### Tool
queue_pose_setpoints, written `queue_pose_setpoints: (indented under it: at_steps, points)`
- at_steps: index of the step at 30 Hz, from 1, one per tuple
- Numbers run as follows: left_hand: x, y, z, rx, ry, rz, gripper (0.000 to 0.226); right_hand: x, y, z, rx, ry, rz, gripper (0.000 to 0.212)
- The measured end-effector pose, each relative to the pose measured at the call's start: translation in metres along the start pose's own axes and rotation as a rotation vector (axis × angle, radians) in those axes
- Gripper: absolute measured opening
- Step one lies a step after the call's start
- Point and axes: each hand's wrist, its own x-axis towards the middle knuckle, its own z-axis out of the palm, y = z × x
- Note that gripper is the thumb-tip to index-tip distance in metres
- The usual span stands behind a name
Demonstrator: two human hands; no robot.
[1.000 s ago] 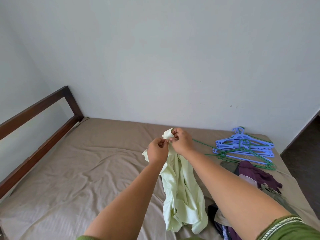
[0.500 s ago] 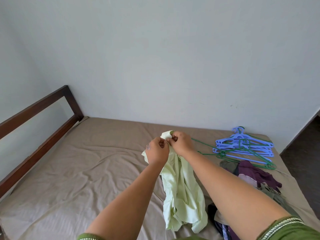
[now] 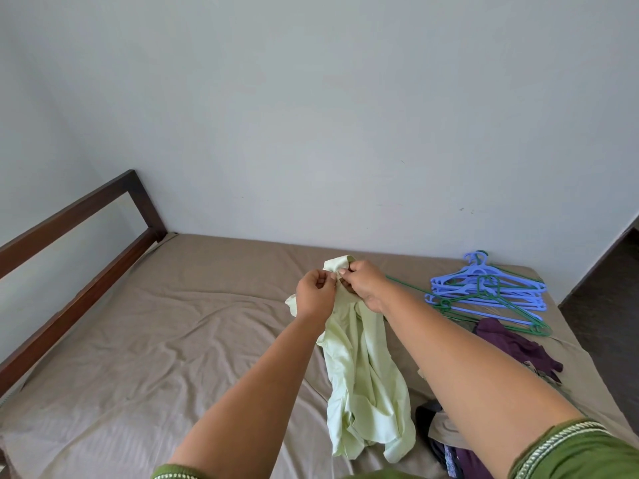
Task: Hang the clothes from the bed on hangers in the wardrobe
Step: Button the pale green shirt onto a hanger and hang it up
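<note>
A pale green shirt [image 3: 363,382] hangs from both my hands above the bed [image 3: 145,340], its lower part trailing onto the sheet. My left hand [image 3: 315,296] and my right hand [image 3: 363,283] pinch the shirt's top edge close together near the collar. A thin green hanger [image 3: 408,286] runs from behind my right hand toward the pile; whether my right hand holds it I cannot tell. A heap of blue and green hangers [image 3: 491,292] lies at the bed's far right. A purple garment [image 3: 511,344] lies below them.
More dark and purple clothes [image 3: 446,444] lie under my right forearm at the bed's near right. A dark wooden headboard [image 3: 79,243] runs along the left. A plain wall stands behind the bed, and dark floor [image 3: 608,281] shows at right.
Both hands have kept their pinch on the shirt's top edge and shifted only slightly. The shirt hangs much as before.
</note>
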Motion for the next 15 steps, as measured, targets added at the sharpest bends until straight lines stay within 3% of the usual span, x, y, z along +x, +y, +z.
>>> queue_pose_setpoints:
  at_steps: [4, 10, 15]
  points:
    - [0.003, -0.001, -0.003, 0.068, -0.043, 0.019, 0.014, -0.004, 0.0, -0.005, 0.143, -0.057, 0.007, 0.014]
    - [-0.004, -0.001, 0.0, 0.368, 0.084, 0.272, 0.012, 0.0, 0.002, 0.0, 0.048, 0.076, -0.067, 0.011]
    - [-0.007, -0.001, 0.007, 0.175, 0.096, 0.121, 0.015, 0.003, -0.001, 0.011, -0.121, 0.201, -0.027, 0.018]
